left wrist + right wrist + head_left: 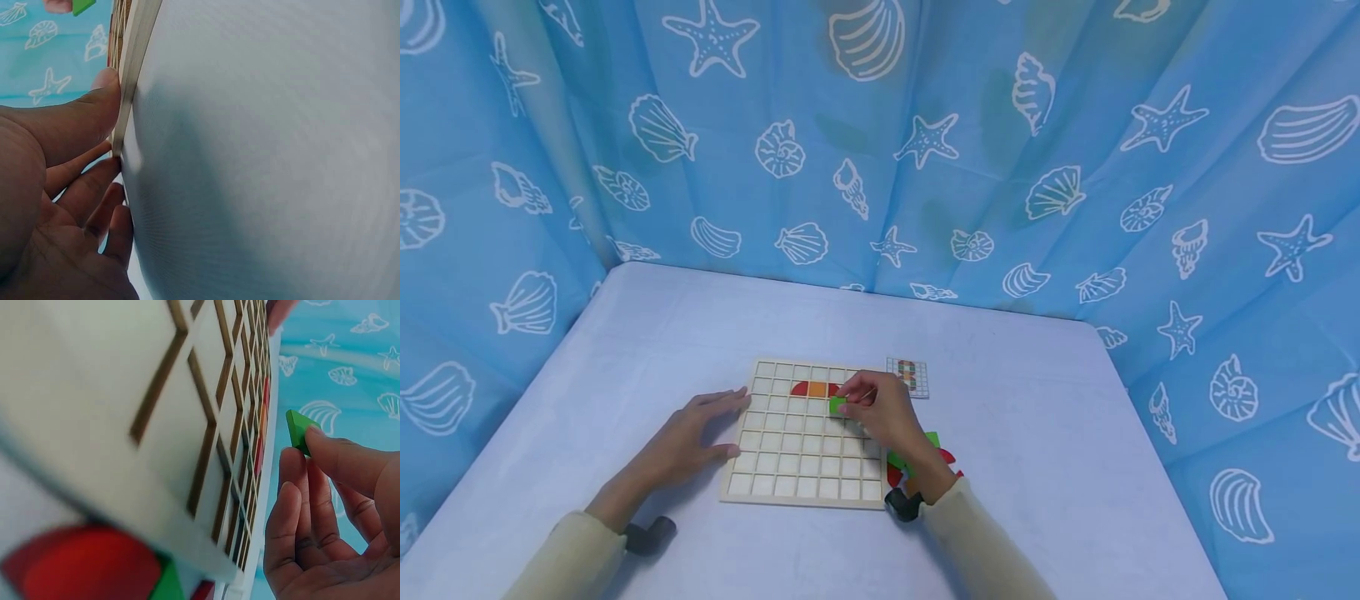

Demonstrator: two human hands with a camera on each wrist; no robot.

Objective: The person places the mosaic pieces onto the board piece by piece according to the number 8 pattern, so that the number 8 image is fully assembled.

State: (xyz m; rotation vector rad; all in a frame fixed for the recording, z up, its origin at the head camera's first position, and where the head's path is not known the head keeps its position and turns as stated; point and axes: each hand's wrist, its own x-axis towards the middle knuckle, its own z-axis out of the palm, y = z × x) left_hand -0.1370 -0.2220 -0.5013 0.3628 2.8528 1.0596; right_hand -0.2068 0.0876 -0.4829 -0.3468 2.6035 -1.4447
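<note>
A wooden grid board (pixel 775 487) lies flat on the white table. Between thumb and fingertips, my right hand (pixel 883 410) pinches a green square tile (pixel 298 431), held just above the board's upper right cells. In the second row sit a red quarter-round tile (pixel 801 389), an orange square tile (pixel 817 389) and another red tile (pixel 832 389), partly hidden by the right fingers. My left hand (pixel 688 442) touches the board's left edge, its fingers and thumb spread, as the left wrist view also shows.
A small pattern card (pixel 917 383) lies just beyond the board's right corner. Loose tiles, red (pixel 87 565) and green (pixel 933 438), are piled beside the board's right edge, partly under the right wrist. A blue shell-print curtain (pixel 865 125) surrounds the white table (pixel 1037 433).
</note>
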